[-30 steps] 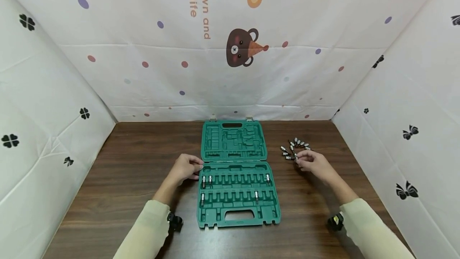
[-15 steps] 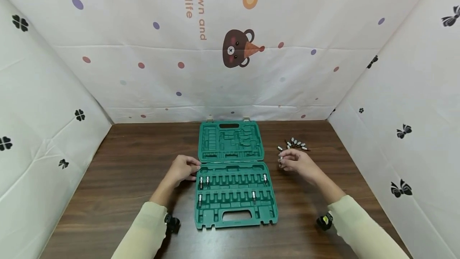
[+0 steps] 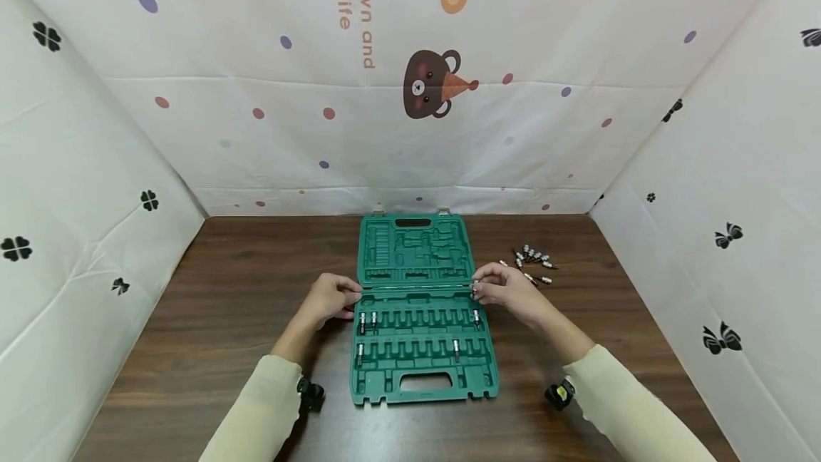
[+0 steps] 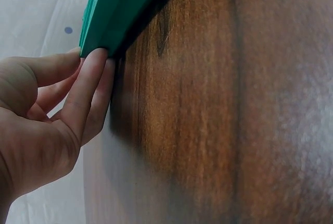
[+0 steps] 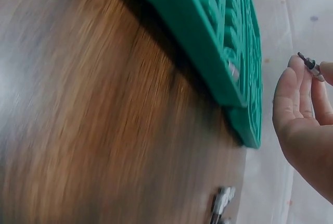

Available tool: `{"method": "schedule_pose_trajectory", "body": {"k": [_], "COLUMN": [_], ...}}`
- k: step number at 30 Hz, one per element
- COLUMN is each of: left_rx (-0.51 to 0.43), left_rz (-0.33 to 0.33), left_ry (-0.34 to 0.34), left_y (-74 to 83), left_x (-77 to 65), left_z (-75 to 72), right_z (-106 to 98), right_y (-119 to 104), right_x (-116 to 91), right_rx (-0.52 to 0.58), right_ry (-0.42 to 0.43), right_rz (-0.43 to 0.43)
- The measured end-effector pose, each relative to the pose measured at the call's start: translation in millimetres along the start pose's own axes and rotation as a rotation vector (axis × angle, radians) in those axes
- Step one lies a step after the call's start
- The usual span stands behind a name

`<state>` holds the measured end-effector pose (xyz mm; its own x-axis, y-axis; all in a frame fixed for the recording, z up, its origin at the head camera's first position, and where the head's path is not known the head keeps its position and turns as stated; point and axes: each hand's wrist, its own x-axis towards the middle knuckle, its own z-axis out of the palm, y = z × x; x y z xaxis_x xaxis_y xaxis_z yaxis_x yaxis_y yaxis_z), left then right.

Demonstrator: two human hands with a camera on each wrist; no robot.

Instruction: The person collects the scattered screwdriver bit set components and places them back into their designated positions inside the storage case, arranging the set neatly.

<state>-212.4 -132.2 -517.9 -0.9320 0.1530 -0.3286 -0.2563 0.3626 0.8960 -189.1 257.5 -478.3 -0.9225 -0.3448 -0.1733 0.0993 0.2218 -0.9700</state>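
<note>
A green plastic socket case (image 3: 423,396) lies open flat on the wooden table, its lid toward the wall. My left hand (image 3: 330,299) pinches the case's left edge near the hinge, thumb on the rim and fingers against the side. Between the thumb and fingers of my right hand (image 3: 509,294) is a small bit socket (image 5: 311,66), silver with a dark tip. That hand is over the case's right edge near the hinge. Several bit sockets sit upright in the slots, one (image 3: 456,350) in the lower row and one (image 3: 477,317) at the upper row's right end.
Several loose bit sockets (image 3: 532,257) lie in a cluster on the table (image 3: 250,276), right of the lid. White printed cloth walls (image 3: 288,134) close off the back and both sides. The lid (image 3: 467,248) holds only moulded recesses.
My right hand has picked a bit socket from the cluster and carried it left to the case's right edge. My left hand has stayed at the left edge.
</note>
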Motion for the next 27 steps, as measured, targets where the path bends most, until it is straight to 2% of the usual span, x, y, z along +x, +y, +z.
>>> {"method": "schedule_pose_trajectory", "body": {"k": [10,17,27], "left_rx": [-0.002,0.009,-0.001], "left_rz": [-0.012,-0.006,-0.015], "left_ry": [-0.008,-0.008,-0.007], "left_y": [1.4,2.6,2.5], "left_x": [0.1,-0.1,-0.4], "left_z": [0.4,0.4,-0.2], "right_z": [31,53,80], "right_y": [-7,-14,-17], "right_x": [11,21,31], "right_rx": [-0.027,-0.047,-0.045], "right_ry": [-0.053,-0.125,-0.225], "right_rz": [0.008,-0.028,-0.034]}}
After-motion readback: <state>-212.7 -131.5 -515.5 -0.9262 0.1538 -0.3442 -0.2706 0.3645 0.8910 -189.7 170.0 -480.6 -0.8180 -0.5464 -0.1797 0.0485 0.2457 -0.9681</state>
